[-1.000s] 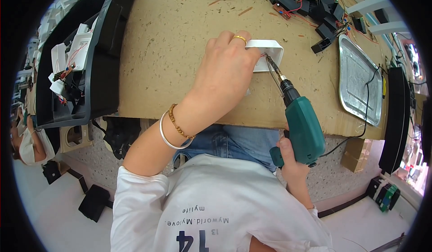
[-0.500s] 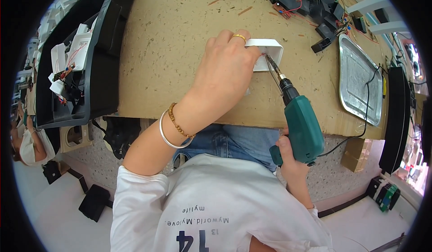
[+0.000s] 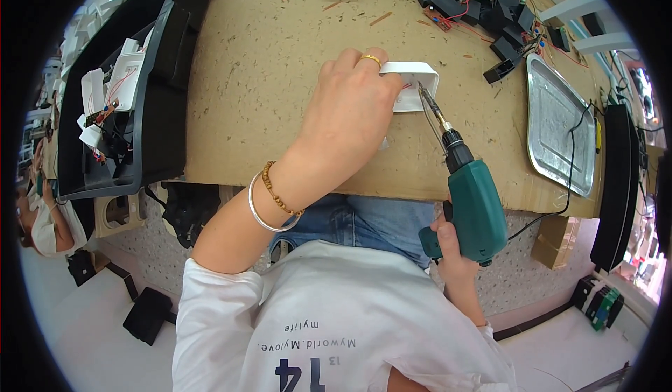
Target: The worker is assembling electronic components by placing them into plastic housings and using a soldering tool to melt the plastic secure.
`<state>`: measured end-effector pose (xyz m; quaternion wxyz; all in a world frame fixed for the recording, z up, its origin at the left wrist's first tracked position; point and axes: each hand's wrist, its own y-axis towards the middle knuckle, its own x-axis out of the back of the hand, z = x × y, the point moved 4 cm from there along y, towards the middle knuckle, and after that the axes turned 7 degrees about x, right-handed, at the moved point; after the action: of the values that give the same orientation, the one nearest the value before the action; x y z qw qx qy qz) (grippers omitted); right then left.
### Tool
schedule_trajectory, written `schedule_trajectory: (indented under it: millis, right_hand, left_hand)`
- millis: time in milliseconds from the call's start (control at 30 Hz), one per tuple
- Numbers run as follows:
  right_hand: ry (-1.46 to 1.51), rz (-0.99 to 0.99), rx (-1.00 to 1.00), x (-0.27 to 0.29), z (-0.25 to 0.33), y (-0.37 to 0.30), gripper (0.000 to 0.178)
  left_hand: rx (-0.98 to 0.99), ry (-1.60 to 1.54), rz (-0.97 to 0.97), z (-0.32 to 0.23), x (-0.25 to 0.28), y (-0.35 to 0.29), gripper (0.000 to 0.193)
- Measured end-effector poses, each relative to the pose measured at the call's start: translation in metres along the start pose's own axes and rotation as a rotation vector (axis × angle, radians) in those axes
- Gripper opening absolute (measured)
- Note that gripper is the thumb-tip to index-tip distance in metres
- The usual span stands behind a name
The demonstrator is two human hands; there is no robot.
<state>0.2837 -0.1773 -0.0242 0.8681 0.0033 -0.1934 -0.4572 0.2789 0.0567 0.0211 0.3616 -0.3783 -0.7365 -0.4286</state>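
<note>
Nearest you, your right hand is wrapped tight around the grip of the green power screwdriver, below the edge of the cardboard-topped table. Its bit slants up over that edge into the open face of the white plastic housing. Your left hand lies palm-down on the table, fingers curled over the housing's left side, pinning it flat. Beyond the housing, at the table's far right, sits a metal tray.
</note>
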Motion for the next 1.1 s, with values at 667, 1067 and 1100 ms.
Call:
schedule_trajectory:
  millis: [667, 1067, 1100]
  right_hand:
    - [0.161, -0.049, -0.07, -0.002, 0.007, -0.003, 0.044]
    - [0.005, 0.028, 0.045, 0.001, -0.002, -0.003, 0.041]
    - [0.04, 0.028, 0.026, 0.0, 0.0, -0.002, 0.041]
  left_hand:
    - [0.047, -0.017, -0.017, 0.001, 0.002, -0.002, 0.008]
    - [0.009, -0.068, -0.089, 0.002, 0.003, -0.002, 0.011]
    - [-0.005, -0.053, -0.101, 0.001, 0.002, -0.002, 0.01]
